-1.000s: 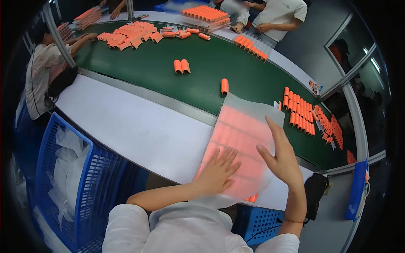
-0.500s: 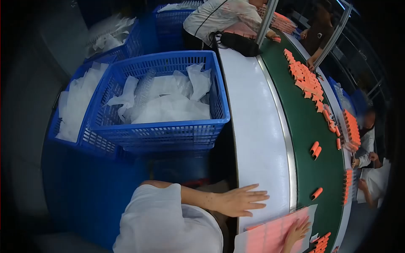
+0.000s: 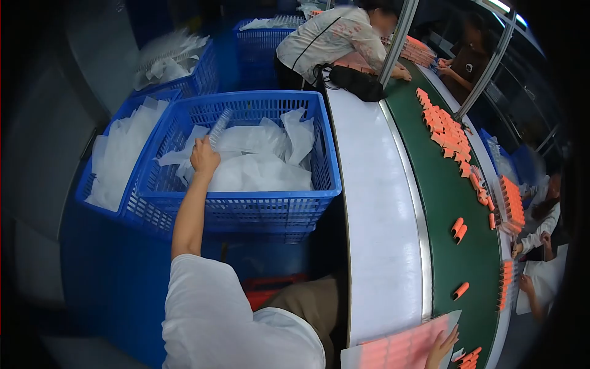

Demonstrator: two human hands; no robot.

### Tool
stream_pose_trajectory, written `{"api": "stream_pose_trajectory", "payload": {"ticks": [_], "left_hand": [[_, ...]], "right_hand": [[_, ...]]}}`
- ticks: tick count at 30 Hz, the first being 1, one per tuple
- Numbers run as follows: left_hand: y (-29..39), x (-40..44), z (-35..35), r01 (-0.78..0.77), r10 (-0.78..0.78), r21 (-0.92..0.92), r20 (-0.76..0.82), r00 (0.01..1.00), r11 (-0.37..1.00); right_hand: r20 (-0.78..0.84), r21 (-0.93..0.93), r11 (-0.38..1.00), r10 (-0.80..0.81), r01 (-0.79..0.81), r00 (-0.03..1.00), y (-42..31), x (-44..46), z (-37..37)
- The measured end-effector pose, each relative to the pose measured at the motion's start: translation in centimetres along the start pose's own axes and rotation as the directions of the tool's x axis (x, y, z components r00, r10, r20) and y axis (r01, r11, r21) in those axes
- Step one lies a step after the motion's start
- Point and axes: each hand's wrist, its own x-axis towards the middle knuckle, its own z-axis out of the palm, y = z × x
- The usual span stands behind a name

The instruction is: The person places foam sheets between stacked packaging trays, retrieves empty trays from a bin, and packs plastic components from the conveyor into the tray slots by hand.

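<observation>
In the head view, left of centre, the left hand (image 3: pixel 204 157) closes its fingers on the end of a clear ribbed tray (image 3: pixel 220 128), over the crumpled white sheets (image 3: pixel 261 172) in the blue basket (image 3: pixel 330 166). At the lower right edge, the right hand (image 3: pixel 440 349) lies with fingers spread on a translucent sheet (image 3: pixel 369 355) covering rows of orange pieces (image 3: pixel 402 347). Just beside it, more orange pieces (image 3: pixel 471 358) sit on the green belt (image 3: pixel 445 270), which runs along the white tabletop (image 3: pixel 381 215).
</observation>
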Motion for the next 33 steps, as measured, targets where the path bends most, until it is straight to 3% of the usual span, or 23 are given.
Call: {"api": "stream_pose_trajectory", "payload": {"ticks": [5,6,8,10,11,13,14,17,20,23,25,26,27,29,32,33], "left_hand": [[1.5,0.2,-11.0,-0.034,-0.139,-0.389,-0.408,0.902,0.921],[1.8,-0.4,-12.9,0.023,-0.212,-0.439,-0.387,0.897,0.898],[-1.9,0.2,-10.2,0.042,-0.271,-0.543,-0.35,0.897,0.839],[-3.7,0.2,-8.8,0.002,-0.374,-0.757,-0.321,0.87,0.653],[-3.6,0.3,-8.6,-0.014,-0.369,-0.76,-0.331,0.869,0.649],[-2.1,-0.3,-8.9,-0.267,-0.4,-0.914,-0.378,0.835,0.306],[-1.3,-0.9,-9.3,-0.273,-0.396,-0.914,-0.38,0.836,0.301],[3.9,-3.2,-12.7,-0.153,-0.388,-0.988,-0.13,0.913,-0.029],[9.0,-5.5,-14.3,-0.146,-0.27,-0.97,-0.091,0.959,-0.192],[15.6,-9.5,-16.8,-0.128,-0.097,-0.955,-0.105,0.99,-0.267],[20.7,-13.3,-18.8,-0.224,0.028,-0.945,-0.238,0.971,-0.24],[23.0,-15.3,-19.8,-0.262,0.157,-0.92,-0.316,0.936,-0.292],[25.2,-17.8,-20.8,-0.242,0.219,-0.923,-0.313,0.924,-0.3],[28.9,-23.6,-23.1,-0.263,0.321,-0.927,-0.343,0.883,-0.268],[32.3,-32.0,-28.2,-0.48,0.537,-0.838,-0.538,0.65,-0.259],[32.5,-34.7,-28.3,-0.453,0.644,-0.821,-0.56,0.522,-0.347]], "right_hand": [[-0.011,0.067,0.998,0.011,-0.01,1.0,-3.3,-1.5,-4.3],[-0.019,0.111,0.994,0.022,-0.02,1.0,-4.5,-1.9,-5.1],[-0.004,0.137,0.99,0.021,-0.02,1.0,-5.4,-2.1,-5.8],[0.007,0.163,0.986,0.025,-0.026,1.0,-6.0,-2.4,-6.4],[0.003,0.167,0.986,0.012,-0.012,1.0,-6.5,-2.5,-6.5],[-0.007,0.17,0.985,0.002,-0.001,1.0,-7.4,-2.5,-7.3],[-0.023,0.167,0.985,-0.032,0.036,0.999,-7.9,-2.6,-7.8],[-0.052,0.22,0.974,-0.049,0.059,0.997,-9.4,-2.7,-8.6],[-0.087,0.34,0.937,-0.05,0.076,0.995,-13.4,-3.1,-11.0],[-0.103,0.432,0.896,-0.065,0.104,0.993,-16.5,-3.7,-12.9],[-0.072,0.621,0.778,-0.07,0.1,0.995,-18.8,-4.3,-14.3],[-0.057,0.661,0.741,-0.104,0.115,0.993,-19.9,-4.6,-15.0],[-0.06,0.661,0.73,-0.179,0.174,0.982,-21.0,-4.8,-15.1],[-0.046,0.812,0.555,-0.249,0.182,0.967,-23.4,-5.4,-15.6],[-0.145,0.927,0.32,-0.174,0.195,0.974,-26.3,-6.9,-14.7],[-0.185,0.948,0.239,-0.123,0.21,0.975,-26.5,-7.1,-14.2]]}}
